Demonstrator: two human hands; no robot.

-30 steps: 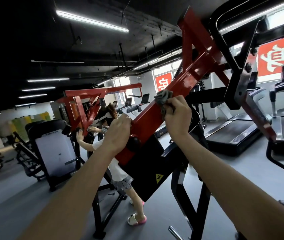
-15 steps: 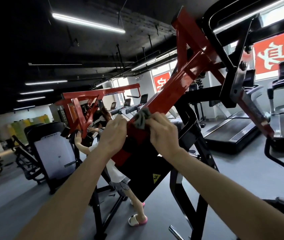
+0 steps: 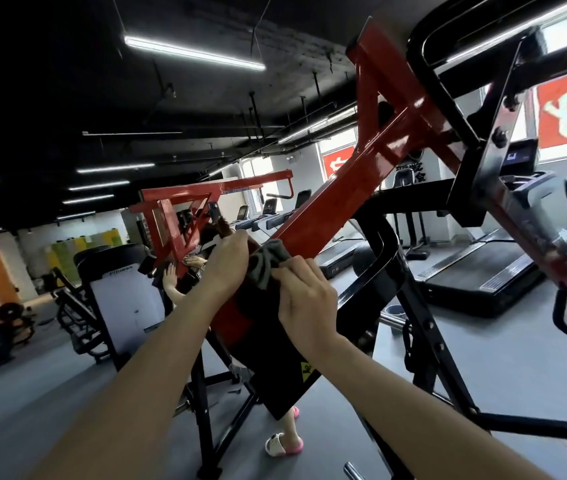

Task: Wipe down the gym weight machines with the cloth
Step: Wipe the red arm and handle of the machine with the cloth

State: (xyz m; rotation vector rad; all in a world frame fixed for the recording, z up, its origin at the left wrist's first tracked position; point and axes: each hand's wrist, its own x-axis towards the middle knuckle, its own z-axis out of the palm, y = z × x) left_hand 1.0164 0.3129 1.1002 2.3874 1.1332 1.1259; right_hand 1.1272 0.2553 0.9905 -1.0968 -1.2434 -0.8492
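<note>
A red slanted arm of a black-framed weight machine runs from upper right down to the middle. My right hand presses a grey cloth against the lower part of that arm, just above a black pad with a yellow warning sticker. My left hand grips the left edge of the same red arm, right beside the cloth.
Another person stands behind the machine, hands on a second red frame; a foot in a pink slipper shows below. Treadmills line the right side. A white-backed machine stands left. Black frame tubes cross close at right.
My right hand has slid the cloth down the red arm from its upper middle to beside my left hand. The left hand stays on the arm.
</note>
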